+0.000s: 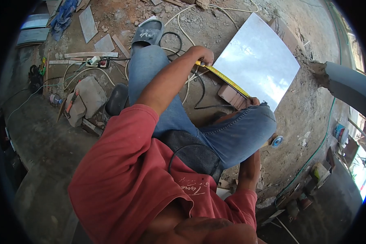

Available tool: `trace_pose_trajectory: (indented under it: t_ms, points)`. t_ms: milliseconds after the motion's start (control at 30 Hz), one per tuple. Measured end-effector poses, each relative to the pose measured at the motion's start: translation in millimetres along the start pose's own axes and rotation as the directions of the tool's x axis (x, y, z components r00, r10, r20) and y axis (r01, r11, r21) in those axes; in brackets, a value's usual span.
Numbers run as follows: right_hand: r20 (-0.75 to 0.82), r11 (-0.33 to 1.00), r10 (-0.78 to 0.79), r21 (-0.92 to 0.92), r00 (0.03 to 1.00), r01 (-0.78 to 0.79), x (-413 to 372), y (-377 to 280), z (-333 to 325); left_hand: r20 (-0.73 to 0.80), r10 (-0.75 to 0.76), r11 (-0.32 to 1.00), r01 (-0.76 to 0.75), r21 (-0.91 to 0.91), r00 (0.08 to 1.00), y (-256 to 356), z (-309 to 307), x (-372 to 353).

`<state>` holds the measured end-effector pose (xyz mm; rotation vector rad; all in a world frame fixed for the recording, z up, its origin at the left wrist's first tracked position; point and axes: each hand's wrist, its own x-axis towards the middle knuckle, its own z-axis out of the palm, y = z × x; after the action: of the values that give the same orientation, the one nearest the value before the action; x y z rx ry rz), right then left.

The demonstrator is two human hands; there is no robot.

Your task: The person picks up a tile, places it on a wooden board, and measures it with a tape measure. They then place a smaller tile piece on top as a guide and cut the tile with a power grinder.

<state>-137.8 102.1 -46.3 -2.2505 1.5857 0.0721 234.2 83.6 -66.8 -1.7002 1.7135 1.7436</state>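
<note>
My left hand (203, 55) is closed round one end of a yellow tape measure (228, 81), at the upper left edge of a large glossy white tile (258, 57). The pulled-out blade runs along the tile's near edge. At the blade's other end, the fingers of my right hand (253, 101) pinch it by the tile's lower corner. My bent knee hides most of that hand and its forearm. A reddish brick-like block (232, 96) lies beside the tile's near edge, just below the tape.
A black cable (201, 95) and pale cables (183, 28) cross the rubble ground. A power strip (98, 62) with a plug lies left. Broken slabs (91, 95) are beside my foot. A round blue disc (277, 141) shows beyond my knee. A large pipe (347, 81) is at right.
</note>
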Motion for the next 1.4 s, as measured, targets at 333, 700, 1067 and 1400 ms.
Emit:
trace_pose_trajectory:
  t_ms: [333,700,1067,1400]
  points:
    - [-0.024,0.999,-0.003,-0.042,1.000,0.002,-1,1,-4,-0.008,0.036,0.999,-0.036,0.003,0.999,3,2,0]
    - [-0.027,1.000,-0.006,-0.030,1.000,0.005,-1,4,4,-0.034,-0.004,0.999,0.006,0.053,0.999,15,2,-17]
    - [-0.043,1.000,-0.006,-0.029,0.999,0.005,-2,4,5,-0.061,0.019,0.998,-0.016,0.055,0.998,0,9,5]
    - [-0.048,1.000,0.002,-0.025,0.999,-0.003,-5,4,9,-0.066,0.024,1.000,-0.023,0.011,0.998,-3,11,7]
